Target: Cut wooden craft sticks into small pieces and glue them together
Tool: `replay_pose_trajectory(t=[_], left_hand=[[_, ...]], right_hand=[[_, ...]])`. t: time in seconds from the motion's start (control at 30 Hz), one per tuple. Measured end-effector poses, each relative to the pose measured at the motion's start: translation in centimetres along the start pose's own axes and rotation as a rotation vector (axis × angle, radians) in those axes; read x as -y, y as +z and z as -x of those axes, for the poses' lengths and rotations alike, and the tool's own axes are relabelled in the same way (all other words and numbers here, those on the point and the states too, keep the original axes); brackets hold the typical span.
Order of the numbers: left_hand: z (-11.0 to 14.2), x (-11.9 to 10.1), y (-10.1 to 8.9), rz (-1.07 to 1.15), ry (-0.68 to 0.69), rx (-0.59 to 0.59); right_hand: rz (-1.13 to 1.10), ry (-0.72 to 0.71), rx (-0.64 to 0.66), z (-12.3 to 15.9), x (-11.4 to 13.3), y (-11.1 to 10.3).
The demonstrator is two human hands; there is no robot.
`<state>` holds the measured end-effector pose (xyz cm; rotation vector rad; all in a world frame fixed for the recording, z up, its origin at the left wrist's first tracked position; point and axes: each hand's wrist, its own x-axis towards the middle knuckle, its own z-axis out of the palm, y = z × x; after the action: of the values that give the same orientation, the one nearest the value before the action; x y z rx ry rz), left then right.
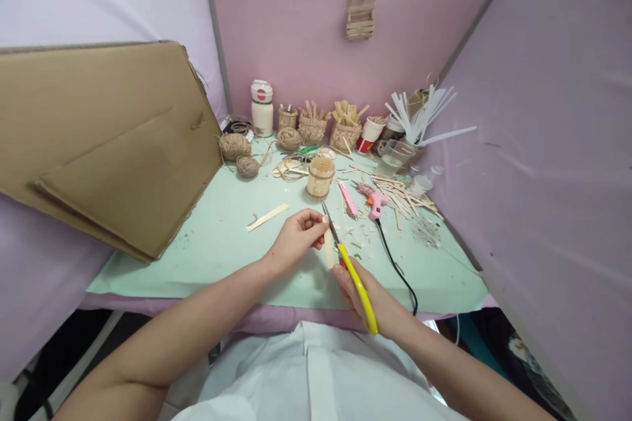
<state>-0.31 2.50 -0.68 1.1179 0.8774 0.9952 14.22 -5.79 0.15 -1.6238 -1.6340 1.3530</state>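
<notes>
My left hand (303, 231) pinches the upper end of a flat wooden craft stick (328, 251), which points down toward me over the table. My right hand (359, 286) is closed on yellow-handled scissors (356, 279). Their blades point up and away, beside the stick's upper end and my left fingertips. Whether the blades touch the stick I cannot tell. Just beyond the blade tips stands a small round wooden cup (320, 179). Another craft stick (267, 218) lies to the left of my left hand.
A pink glue gun (374, 200) with a black cord and a pink craft knife (347, 199) lie to the right, among wood scraps. Twine balls (235, 146), stick-filled cups (345, 135) and a white bottle (262, 109) line the back. Cardboard (113, 145) leans at left.
</notes>
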Motion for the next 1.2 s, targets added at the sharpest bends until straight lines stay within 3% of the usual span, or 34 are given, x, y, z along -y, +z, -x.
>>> replay_pose_trajectory(t=[0.63,1.0,1.2], left_hand=[[0.1,-0.2,-0.1,0.067,-0.063,0.058],[0.4,-0.8,-0.1,-0.065,-0.057,0.089],[0.4,-0.7,-0.4,-0.123,-0.05,0.129]], right_hand=[[-0.074,0.038,-0.001,0.8,-0.1,-0.1],[-0.009,0.03,0.018,2.1,0.5,-0.9],[-0.021,0.019,0.052,2.3,-0.6,-1.4]])
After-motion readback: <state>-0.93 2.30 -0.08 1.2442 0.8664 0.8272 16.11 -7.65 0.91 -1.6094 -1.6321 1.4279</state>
